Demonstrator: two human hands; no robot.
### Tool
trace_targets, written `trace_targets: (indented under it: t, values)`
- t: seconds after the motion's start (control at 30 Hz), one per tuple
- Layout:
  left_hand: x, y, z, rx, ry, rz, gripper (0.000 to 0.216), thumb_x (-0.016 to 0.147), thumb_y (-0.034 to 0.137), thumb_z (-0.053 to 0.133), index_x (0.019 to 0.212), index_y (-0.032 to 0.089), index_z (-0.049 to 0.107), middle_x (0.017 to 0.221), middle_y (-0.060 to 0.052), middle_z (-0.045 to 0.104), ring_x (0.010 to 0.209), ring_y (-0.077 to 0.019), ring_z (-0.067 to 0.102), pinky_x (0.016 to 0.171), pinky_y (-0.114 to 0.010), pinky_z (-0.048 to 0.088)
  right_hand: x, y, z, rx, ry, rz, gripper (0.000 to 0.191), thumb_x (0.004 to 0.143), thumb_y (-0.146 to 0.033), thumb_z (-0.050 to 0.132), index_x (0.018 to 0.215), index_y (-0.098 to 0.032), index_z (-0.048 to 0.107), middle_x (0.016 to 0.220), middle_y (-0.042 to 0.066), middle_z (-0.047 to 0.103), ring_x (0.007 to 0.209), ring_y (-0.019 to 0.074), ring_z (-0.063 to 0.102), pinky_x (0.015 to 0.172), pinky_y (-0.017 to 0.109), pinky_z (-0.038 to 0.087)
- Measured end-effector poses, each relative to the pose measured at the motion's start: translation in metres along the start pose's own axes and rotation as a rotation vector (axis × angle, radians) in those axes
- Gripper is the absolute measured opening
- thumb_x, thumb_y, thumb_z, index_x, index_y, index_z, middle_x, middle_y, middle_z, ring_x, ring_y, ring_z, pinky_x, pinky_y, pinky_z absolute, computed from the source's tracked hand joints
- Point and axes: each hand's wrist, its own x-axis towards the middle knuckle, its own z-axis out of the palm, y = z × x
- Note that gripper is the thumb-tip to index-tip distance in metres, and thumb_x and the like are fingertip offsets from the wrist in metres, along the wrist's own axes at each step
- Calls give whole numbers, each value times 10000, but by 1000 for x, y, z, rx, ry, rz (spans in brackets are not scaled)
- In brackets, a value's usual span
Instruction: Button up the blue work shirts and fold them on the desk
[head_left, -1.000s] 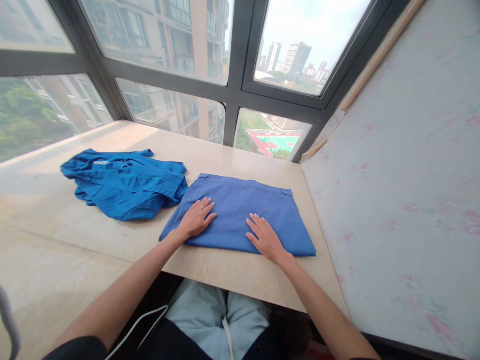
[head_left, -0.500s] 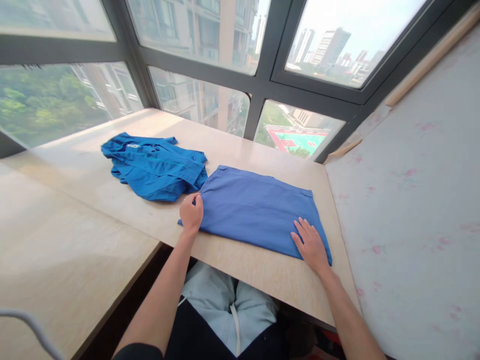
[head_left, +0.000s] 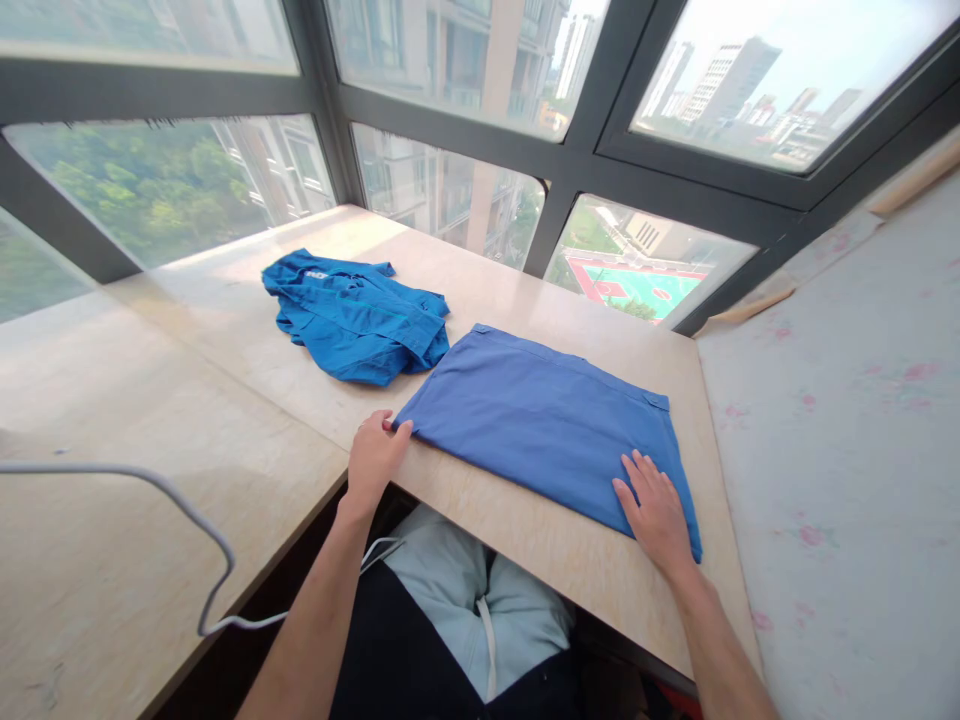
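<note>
A folded blue garment (head_left: 536, 410) lies flat on the pale tabletop before me, its long front edge running slantwise. My left hand (head_left: 375, 455) is closed at its front left corner, with the thumb and fingers pinching the cloth edge. Resting flat near the right end is my right hand (head_left: 656, 510), fingers stretched out over the fabric and not gripping it. A brighter blue crumpled shirt (head_left: 360, 315) with a white label lies behind and to the left, close to the folded garment's back left corner.
The pale table (head_left: 262, 440) bends around a corner on the left. A grey-white cable (head_left: 187, 510) runs across its left part and over the edge. Dark-framed windows (head_left: 465, 150) stand behind, and a flower-patterned wall (head_left: 840, 480) borders the right side.
My left hand has moved from the left side of the folded garment to its front left corner, where the protruding cloth tip now lies straighter. The right hand stays flat. The view has shifted left.
</note>
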Motion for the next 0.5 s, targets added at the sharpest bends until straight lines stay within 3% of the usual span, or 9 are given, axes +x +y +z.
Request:
trace_targets:
  t: [0.1, 0.23, 0.37, 0.5]
  values:
    - [13, 2, -6, -3, -143, 9, 273, 786, 384, 585, 922, 170, 686, 756, -46, 680, 770, -222, 645, 728, -311, 463, -3, -1, -1, -8, -1, -6, 656, 998, -539, 211, 1393, -116, 520, 1489, 167, 469, 1411, 300, 394, 1141, 511, 318]
    - [22, -1, -10, -26, -167, 2, 174, 757, 353, 596, 683, 199, 626, 623, -18, 638, 659, -196, 620, 636, -289, 425, -7, 1, -2, 1, -6, -15, 656, 992, -549, 220, 1400, -126, 513, 1492, 159, 467, 1410, 300, 395, 1138, 515, 325]
    - [22, -7, -13, -119, -99, -34, 115, 762, 293, 581, 692, 206, 612, 646, -17, 651, 660, -195, 637, 655, -291, 460, -10, 4, -3, 20, -9, -20, 660, 987, -563, 226, 1401, -136, 510, 1496, 150, 464, 1414, 298, 388, 1145, 514, 316]
    - [16, -5, -9, -358, -67, -128, 40, 789, 230, 569, 786, 203, 597, 692, -11, 644, 618, -179, 643, 657, -311, 521, -11, 6, -4, 43, -25, -16, 672, 981, -578, 229, 1399, -135, 512, 1498, 152, 461, 1416, 300, 385, 1147, 522, 311]
